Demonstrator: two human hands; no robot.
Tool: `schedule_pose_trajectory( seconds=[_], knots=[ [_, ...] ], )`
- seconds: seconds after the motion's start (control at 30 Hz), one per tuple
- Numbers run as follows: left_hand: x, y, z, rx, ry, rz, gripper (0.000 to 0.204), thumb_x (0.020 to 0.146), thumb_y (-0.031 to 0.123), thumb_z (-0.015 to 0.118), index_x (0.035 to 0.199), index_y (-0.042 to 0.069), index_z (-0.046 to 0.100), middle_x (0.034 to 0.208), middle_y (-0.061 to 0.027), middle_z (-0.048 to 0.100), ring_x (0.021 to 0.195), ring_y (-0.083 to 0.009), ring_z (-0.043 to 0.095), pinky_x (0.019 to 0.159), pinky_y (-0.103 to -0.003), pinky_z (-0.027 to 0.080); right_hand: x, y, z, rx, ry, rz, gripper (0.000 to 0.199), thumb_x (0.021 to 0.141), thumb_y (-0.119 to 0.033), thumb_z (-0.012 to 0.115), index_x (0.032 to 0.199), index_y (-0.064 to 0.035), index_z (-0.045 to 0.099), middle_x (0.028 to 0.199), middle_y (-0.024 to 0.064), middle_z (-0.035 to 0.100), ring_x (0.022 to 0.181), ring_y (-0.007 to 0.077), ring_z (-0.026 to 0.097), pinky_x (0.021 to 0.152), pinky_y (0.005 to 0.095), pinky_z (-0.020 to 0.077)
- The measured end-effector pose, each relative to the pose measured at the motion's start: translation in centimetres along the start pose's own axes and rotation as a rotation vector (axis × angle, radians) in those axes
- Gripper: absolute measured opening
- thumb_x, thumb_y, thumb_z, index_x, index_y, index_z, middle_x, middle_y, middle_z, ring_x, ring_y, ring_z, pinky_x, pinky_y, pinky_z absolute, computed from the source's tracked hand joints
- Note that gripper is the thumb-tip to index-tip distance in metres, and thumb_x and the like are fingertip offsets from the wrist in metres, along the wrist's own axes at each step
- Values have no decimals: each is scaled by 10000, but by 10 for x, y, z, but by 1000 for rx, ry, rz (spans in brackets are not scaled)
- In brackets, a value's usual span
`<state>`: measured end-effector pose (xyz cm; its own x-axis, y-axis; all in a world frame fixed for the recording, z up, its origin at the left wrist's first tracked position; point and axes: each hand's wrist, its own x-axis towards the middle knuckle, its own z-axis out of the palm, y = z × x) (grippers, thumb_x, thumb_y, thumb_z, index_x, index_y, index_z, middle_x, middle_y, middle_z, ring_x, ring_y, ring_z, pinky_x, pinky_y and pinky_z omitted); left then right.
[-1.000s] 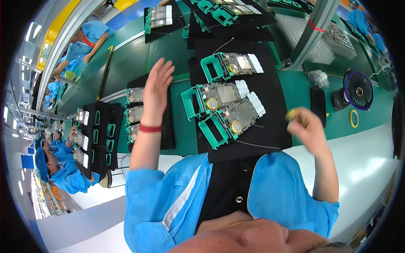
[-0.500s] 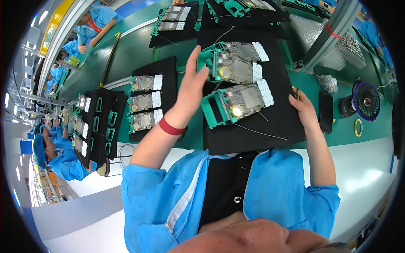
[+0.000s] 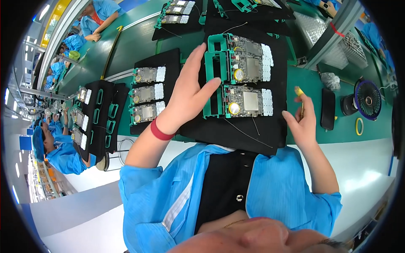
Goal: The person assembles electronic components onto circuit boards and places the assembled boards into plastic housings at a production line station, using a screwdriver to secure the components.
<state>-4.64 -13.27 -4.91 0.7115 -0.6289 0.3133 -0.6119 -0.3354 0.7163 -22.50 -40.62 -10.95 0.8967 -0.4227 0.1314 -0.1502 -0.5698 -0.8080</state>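
Note:
My left hand (image 3: 190, 89) is open, its fingers stretched along the left side of the green plastic frames (image 3: 216, 69). Its thumb tip reaches the frames near the middle. Three circuit boards (image 3: 249, 100) with round yellow coin-shaped parts and white pads stand in a column on a black mat (image 3: 249, 137), each next to a green frame. Thin grey wires trail from the lowest board across the mat. Just off the mat's right edge, my right hand (image 3: 304, 122) is open, thumb and fingers apart. Something yellow covers one fingertip.
Another black mat (image 3: 171, 63) with three boards lies to the left; more loaded mats stand beyond and at the back. At right are a dark phone-like slab (image 3: 328, 109), a small fan (image 3: 368, 100), a yellow tape ring (image 3: 359, 126) and clear plastic trays (image 3: 310, 29). Co-workers sit at left.
The mat with its boards has straightened and shifted slightly, the boards now lined up. My right hand has let go of the mat's right edge. My left hand has moved slightly down and left.

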Motion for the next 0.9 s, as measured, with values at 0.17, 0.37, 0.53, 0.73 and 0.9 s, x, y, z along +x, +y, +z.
schedule_pose_trajectory(
  seconds=[0.17,0.37,0.53,0.73,0.9],
  knots=[
    [35,-14,5,68,192,81,321,920,148,642,1224,44,644,946,-77,637,785,-141,572,691,-280,466,49,-28,15,-89,-117,-561,941,615,-391,894,1392,-44,493,1381,172,503,1183,384,578,908,414,532],
    [78,-25,-20,-272,58,-123,362,884,201,715,1193,32,631,823,-30,641,716,-115,571,712,-267,490,116,-27,28,-135,-155,-601,742,653,-321,853,1304,-90,582,1308,143,585,1124,359,615,906,403,533],
    [128,-44,-3,-25,-214,76,339,888,243,694,1153,32,682,894,-103,700,781,-200,643,767,-315,520,94,-38,29,-154,-275,-708,675,675,-388,835,1237,-83,620,1121,80,627,865,300,679,705,371,562],
    [148,-46,-7,76,-234,-49,253,910,217,658,1018,-2,722,837,-72,705,773,-135,637,740,-287,503,80,-35,36,-202,-282,-579,744,676,-456,808,1266,-49,606,1172,128,606,896,337,665,738,391,559],
    [149,-40,-26,139,-244,-21,217,911,161,623,1021,-9,700,859,-35,693,809,-96,619,767,-264,486,134,-30,13,2,-42,-541,639,589,-254,900,1150,-45,673,1018,112,588,900,299,613,777,352,528]
  ],
)
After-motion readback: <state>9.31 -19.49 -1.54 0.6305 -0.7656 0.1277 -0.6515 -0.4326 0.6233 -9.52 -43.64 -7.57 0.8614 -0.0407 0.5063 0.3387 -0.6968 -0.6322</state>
